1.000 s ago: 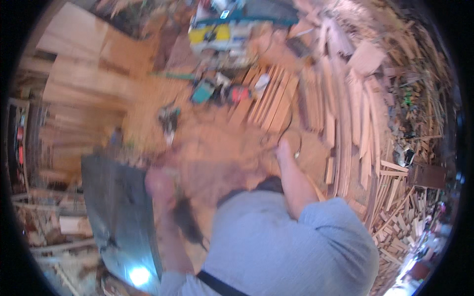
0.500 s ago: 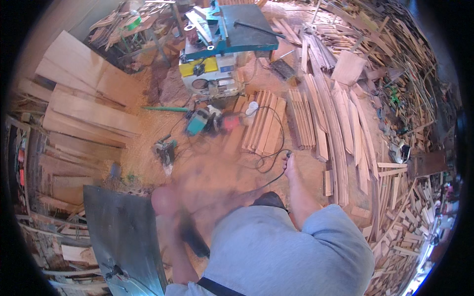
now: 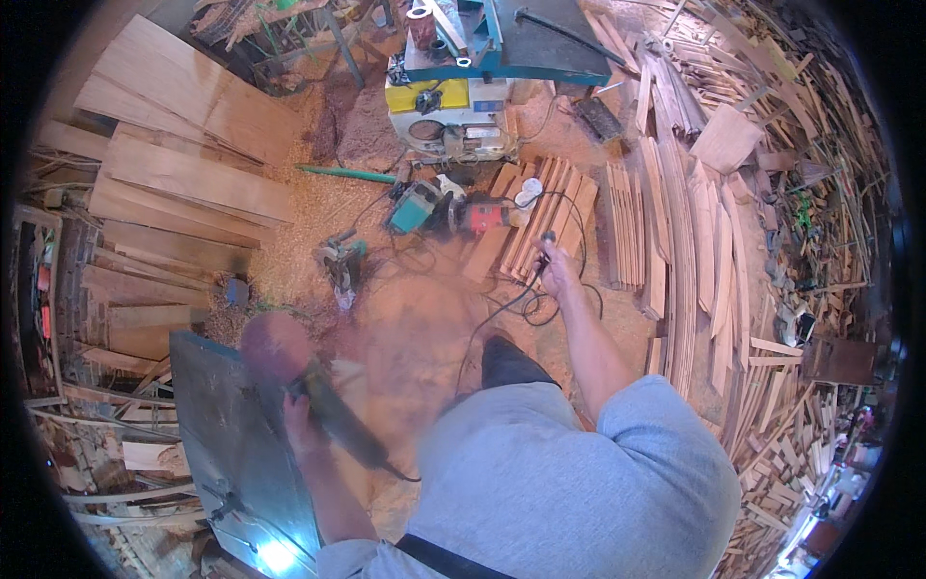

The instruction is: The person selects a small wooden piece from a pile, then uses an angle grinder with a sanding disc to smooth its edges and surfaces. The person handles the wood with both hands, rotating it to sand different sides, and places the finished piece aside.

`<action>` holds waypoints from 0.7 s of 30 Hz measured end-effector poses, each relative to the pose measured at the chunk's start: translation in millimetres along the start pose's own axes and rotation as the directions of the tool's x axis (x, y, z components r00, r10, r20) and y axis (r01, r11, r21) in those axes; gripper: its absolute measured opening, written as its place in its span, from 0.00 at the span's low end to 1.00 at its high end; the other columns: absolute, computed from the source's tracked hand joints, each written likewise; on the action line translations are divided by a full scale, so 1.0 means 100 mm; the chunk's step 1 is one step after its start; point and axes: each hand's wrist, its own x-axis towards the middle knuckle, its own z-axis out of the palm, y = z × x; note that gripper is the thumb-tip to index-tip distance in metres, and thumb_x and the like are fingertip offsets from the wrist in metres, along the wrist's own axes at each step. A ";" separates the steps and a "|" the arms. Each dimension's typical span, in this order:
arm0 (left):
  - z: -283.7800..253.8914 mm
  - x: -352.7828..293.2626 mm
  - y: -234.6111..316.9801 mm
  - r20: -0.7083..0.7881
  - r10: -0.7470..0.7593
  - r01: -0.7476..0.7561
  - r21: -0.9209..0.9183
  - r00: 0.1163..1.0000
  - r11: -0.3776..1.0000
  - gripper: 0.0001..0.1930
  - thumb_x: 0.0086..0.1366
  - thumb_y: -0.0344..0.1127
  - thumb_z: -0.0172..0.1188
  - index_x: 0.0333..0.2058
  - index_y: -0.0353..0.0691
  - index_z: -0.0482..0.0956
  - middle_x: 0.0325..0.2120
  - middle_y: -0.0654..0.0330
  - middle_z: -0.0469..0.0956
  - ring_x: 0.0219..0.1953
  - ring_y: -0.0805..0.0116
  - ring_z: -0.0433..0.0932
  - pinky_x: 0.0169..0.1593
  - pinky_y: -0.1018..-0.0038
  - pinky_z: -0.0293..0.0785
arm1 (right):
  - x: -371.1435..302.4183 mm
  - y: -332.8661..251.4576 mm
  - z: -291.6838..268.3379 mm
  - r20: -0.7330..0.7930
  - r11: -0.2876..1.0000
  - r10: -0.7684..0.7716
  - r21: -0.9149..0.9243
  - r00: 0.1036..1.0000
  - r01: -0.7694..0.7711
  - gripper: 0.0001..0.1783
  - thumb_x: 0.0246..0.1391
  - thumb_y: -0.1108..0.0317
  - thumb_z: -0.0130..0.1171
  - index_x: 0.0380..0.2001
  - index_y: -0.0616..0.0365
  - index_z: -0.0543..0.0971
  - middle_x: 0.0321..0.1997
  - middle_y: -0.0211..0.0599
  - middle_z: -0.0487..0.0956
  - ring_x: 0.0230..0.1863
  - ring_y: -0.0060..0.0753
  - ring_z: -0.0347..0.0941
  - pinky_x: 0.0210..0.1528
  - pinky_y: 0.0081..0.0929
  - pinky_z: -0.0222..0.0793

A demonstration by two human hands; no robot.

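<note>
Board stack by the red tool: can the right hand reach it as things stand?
Probably yes: the right hand appears close to the board stack, with nothing bulky between. It holds a black cord, though, so may need freeing first.

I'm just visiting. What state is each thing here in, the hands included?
Left hand: closed around a power tool
Power tool: held; cannot tell if running
Disc: fitted at the tool's front, blurred
Right hand: closed on a dark cord
Dark cord: slack, curving
Teal tool: set down, unheld
Wooden slats: lying side by side
</note>
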 end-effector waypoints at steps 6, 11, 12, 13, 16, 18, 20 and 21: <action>0.55 0.78 0.21 0.058 0.093 -0.073 -0.282 0.994 0.957 0.50 0.49 0.58 0.77 0.64 0.38 0.64 0.50 0.56 0.74 0.50 0.66 0.75 0.48 0.72 0.78 | 1.38 0.18 0.71 -0.054 0.985 0.055 -0.162 0.997 -0.063 0.15 0.70 0.53 0.51 0.38 0.52 0.76 0.27 0.25 0.75 0.22 0.20 0.65 0.18 0.18 0.59; 0.44 1.38 -0.76 -0.080 -0.247 0.185 -0.457 0.966 0.870 0.53 0.46 0.60 0.79 0.64 0.38 0.63 0.52 0.51 0.75 0.45 0.63 0.79 0.46 0.67 0.80 | 2.94 0.60 0.90 -0.153 0.936 0.124 -0.309 0.980 -0.167 0.14 0.71 0.53 0.45 0.37 0.49 0.73 0.29 0.28 0.79 0.17 0.20 0.59 0.16 0.21 0.52; 0.58 1.53 -0.90 -0.098 -0.278 0.215 -0.412 0.956 0.885 0.53 0.46 0.60 0.79 0.63 0.38 0.63 0.52 0.50 0.75 0.44 0.62 0.80 0.46 0.66 0.80 | 3.18 0.66 0.92 -0.171 0.935 0.103 -0.318 0.980 -0.154 0.14 0.72 0.53 0.44 0.38 0.49 0.73 0.29 0.28 0.79 0.16 0.19 0.58 0.16 0.21 0.51; 0.67 1.67 -1.05 -0.118 -0.308 0.247 -0.366 0.944 0.897 0.52 0.46 0.59 0.79 0.63 0.37 0.64 0.53 0.49 0.75 0.42 0.61 0.81 0.45 0.65 0.81 | 3.40 0.73 0.91 -0.189 0.934 0.083 -0.328 0.978 -0.143 0.14 0.72 0.53 0.44 0.39 0.49 0.73 0.29 0.29 0.79 0.16 0.19 0.57 0.16 0.21 0.51; 0.66 2.07 -1.54 -0.186 -0.418 0.306 -0.437 0.889 0.846 0.49 0.49 0.60 0.77 0.61 0.36 0.65 0.49 0.47 0.78 0.39 0.57 0.83 0.42 0.64 0.82 | 4.00 0.83 1.03 -0.178 0.923 0.063 -0.363 0.982 -0.125 0.16 0.73 0.52 0.43 0.41 0.50 0.74 0.30 0.29 0.79 0.16 0.18 0.57 0.15 0.20 0.50; 0.59 2.26 -1.87 -0.165 -0.449 0.330 -0.471 0.878 0.818 0.48 0.50 0.59 0.76 0.61 0.36 0.65 0.47 0.48 0.78 0.39 0.57 0.83 0.41 0.64 0.83 | 4.35 0.86 1.08 -0.148 0.936 0.041 -0.341 0.988 -0.090 0.17 0.72 0.50 0.43 0.41 0.50 0.75 0.29 0.29 0.78 0.16 0.18 0.57 0.15 0.20 0.50; 0.60 2.43 -2.08 -0.082 -0.430 0.334 -0.506 0.899 0.795 0.47 0.52 0.59 0.76 0.61 0.37 0.64 0.45 0.48 0.78 0.39 0.57 0.83 0.42 0.63 0.83 | 4.67 0.92 1.15 -0.087 0.957 0.044 -0.282 0.995 -0.068 0.20 0.72 0.47 0.45 0.40 0.50 0.76 0.27 0.28 0.77 0.15 0.19 0.57 0.15 0.20 0.51; 0.55 2.51 -2.22 -0.081 -0.451 0.349 -0.518 0.889 0.781 0.47 0.52 0.59 0.75 0.61 0.37 0.64 0.44 0.49 0.78 0.40 0.57 0.83 0.42 0.63 0.83 | 4.77 0.95 1.14 -0.080 0.962 0.045 -0.263 0.996 -0.065 0.21 0.71 0.45 0.45 0.39 0.50 0.76 0.26 0.28 0.76 0.15 0.19 0.57 0.15 0.20 0.51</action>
